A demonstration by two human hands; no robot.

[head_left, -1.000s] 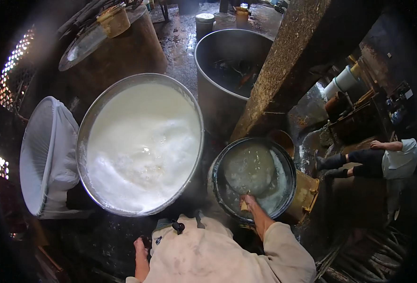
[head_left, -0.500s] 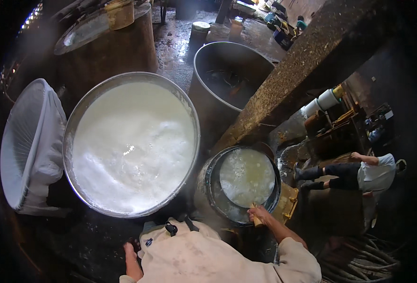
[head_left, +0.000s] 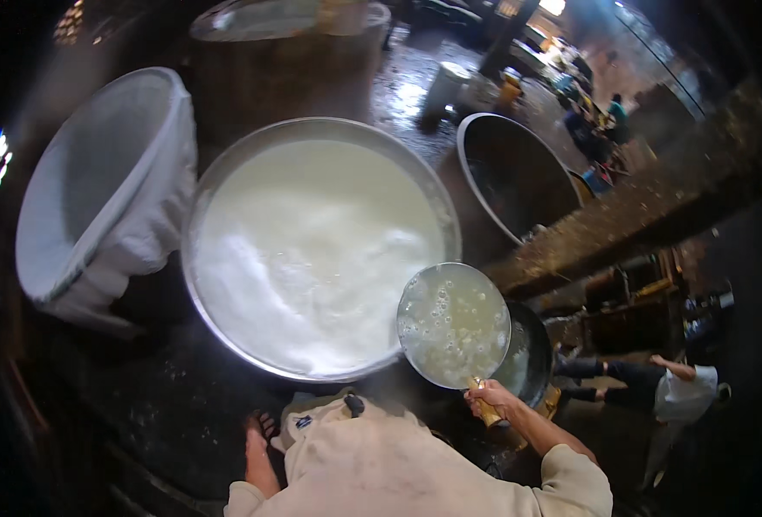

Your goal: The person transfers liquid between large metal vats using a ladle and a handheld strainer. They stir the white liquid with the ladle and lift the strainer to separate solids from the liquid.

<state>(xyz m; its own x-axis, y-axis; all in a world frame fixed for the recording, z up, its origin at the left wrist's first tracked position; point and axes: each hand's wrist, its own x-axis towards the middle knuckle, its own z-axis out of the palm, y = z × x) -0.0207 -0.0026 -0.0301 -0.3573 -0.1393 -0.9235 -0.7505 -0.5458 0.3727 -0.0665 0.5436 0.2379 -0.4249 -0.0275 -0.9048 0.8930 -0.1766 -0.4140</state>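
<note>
My right hand (head_left: 493,400) grips the short wooden handle of a wide round scoop (head_left: 507,332), full of cloudy, pale yellowish liquid with bubbles on top. The scoop hangs over the front right rim of a large round metal vat (head_left: 193,280), overlapping that rim in the picture. White, milky liquid (head_left: 312,258) with foam fills much of the vat. Partly hidden behind the scoop stands a dark bucket (head_left: 536,358) with some liquid in it. Low in front of the vat, my left hand (head_left: 260,428) holds nothing, its fingers apart.
A cloth-lined round frame or tub (head_left: 161,164) leans left of the vat. Behind on the right stands a deep dark drum (head_left: 475,185), near a thick slanting wooden beam (head_left: 622,220). Another person (head_left: 682,392) stands at the far right, and a large barrel (head_left: 286,77) stands behind.
My right hand has lifted the filled scoop out of the bucket and brought it to the vat's rim. The view has shifted, and my left hand stays low and empty.
</note>
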